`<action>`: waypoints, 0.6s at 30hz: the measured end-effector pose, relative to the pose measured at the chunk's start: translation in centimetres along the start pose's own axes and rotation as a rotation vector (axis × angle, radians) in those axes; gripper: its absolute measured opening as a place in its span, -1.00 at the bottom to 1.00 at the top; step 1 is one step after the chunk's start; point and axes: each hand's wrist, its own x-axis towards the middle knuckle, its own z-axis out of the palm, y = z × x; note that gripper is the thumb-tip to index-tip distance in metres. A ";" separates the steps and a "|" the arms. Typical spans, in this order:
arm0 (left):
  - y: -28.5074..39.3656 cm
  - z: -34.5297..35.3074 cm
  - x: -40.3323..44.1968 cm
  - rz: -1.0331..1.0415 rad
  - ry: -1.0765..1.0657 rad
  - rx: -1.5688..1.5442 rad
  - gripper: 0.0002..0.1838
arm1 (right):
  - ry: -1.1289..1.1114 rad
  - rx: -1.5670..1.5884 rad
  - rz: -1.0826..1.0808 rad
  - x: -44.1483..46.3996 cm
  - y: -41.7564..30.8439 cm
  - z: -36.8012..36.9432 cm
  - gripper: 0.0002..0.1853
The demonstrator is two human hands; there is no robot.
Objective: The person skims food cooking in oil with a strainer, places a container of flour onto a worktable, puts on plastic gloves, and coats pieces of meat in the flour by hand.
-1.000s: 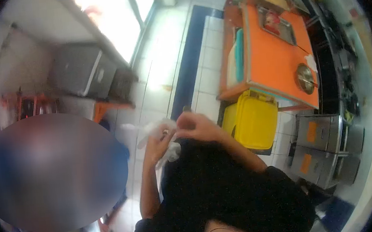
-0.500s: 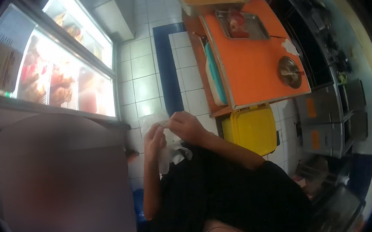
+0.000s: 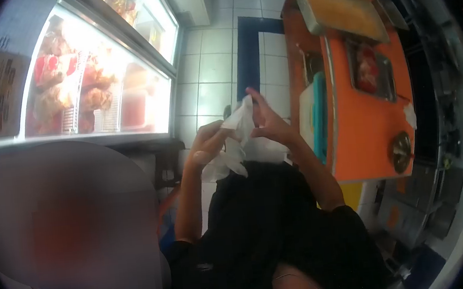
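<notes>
Pinched in the left hand: thin white plastic, raised over the tiled floor. Glove or bag: cannot tell. Alongside, at the edge of the plastic: right hand, thumb and fingers spread apart; exact contact unclear.

Status, judged from present layout: plastic held clear of every surface and partly drawn out between the hands. Outstanding: lower portion, bunched and hanging near the left wrist, not yet spread.

Surroundings, right side: orange desk, carrying a metal tray with a red item, a large container with yellowish contents, and a metal bowl. Against the side of the desk: teal board. Left side: lit display case with bagged food. Lower left: hidden by blur.

Obstructions between hands and plastic: none visible. Limiting rightward clearance: desk edge, just beside the right forearm.
</notes>
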 end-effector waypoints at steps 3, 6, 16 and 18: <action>1.2 -5.0 8.0 -0.087 0.047 0.025 -0.74 | -0.132 0.291 0.375 10.1 0.9 -0.4 -0.44; 4.3 -9.8 14.0 -0.058 0.227 0.044 -0.68 | -0.047 0.064 0.519 18.5 -0.5 -2.0 -0.76; 15.7 -16.3 32.7 -0.187 0.018 0.362 -0.67 | 0.145 -0.104 0.360 34.9 -5.9 -9.7 -0.83; 16.7 -16.3 36.5 0.034 -0.022 0.175 -0.74 | 0.297 -0.008 0.359 37.2 -7.6 -11.7 -0.79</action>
